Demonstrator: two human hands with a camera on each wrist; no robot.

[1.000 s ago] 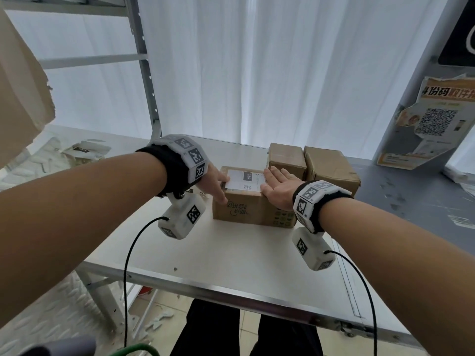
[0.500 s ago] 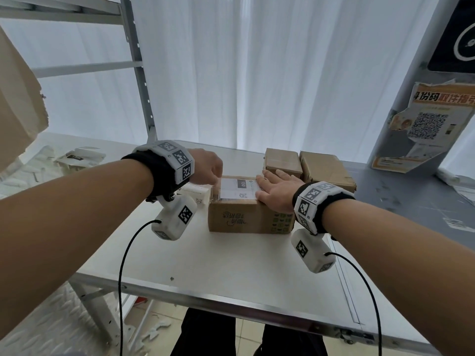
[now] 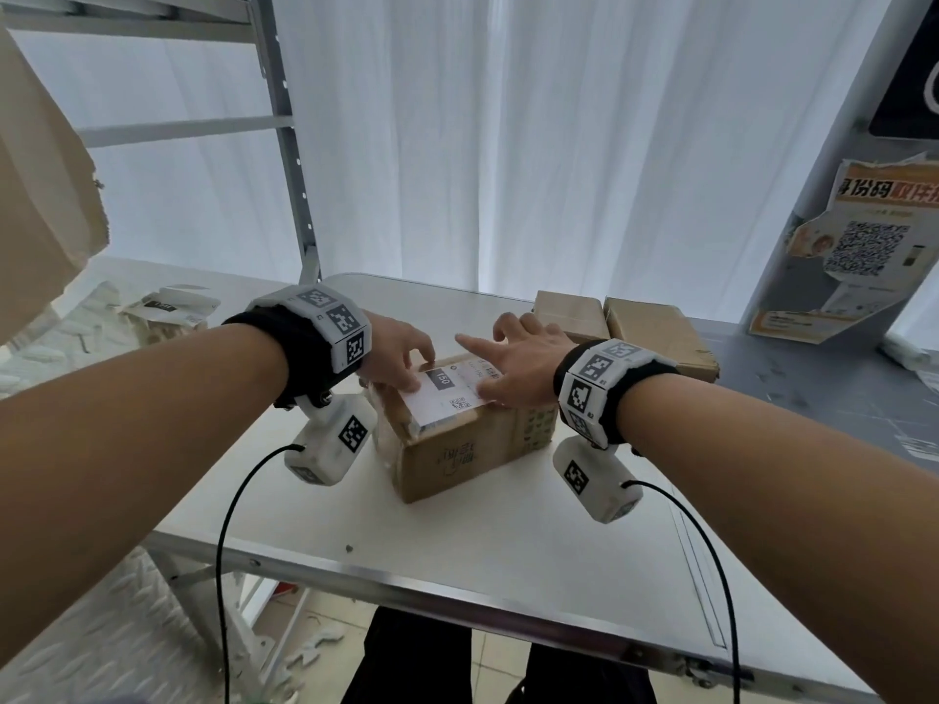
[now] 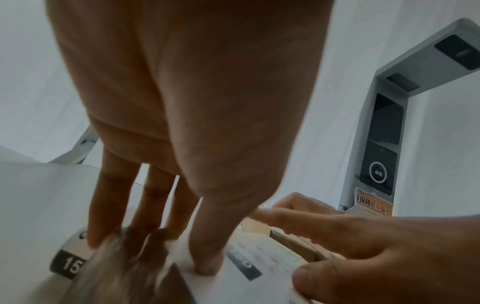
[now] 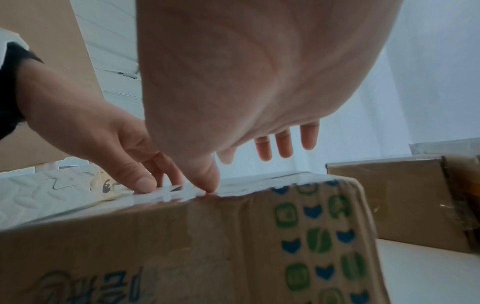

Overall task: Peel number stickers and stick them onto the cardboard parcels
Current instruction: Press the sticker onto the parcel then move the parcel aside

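A brown cardboard parcel (image 3: 457, 449) sits mid-table, one corner turned toward me. A white label (image 3: 447, 393) with a black block reading 150 lies on its top. My left hand (image 3: 406, 365) presses straight fingers (image 4: 205, 246) onto the label's left part. My right hand (image 3: 500, 368) has its thumb (image 5: 207, 179) down on the label's near right edge, with the other fingers spread and lifted. The right wrist view shows the parcel's front (image 5: 311, 236) with green and blue print. A curved strip with a black block reading 15 (image 4: 67, 265) shows beside my left fingers.
Two more cardboard parcels (image 3: 571, 315) (image 3: 660, 332) stand side by side at the back right. The table's metal front edge (image 3: 457, 586) is near me. A metal rack (image 3: 289, 160) and white packaging (image 3: 167, 309) are on the left, a grey kiosk with a poster (image 3: 864, 246) on the right.
The parcel now sits turned, a corner toward me. My left hand went from curled at the parcel's left end to fingers flat on the label. My right hand's fingers lifted, leaving the thumb down.
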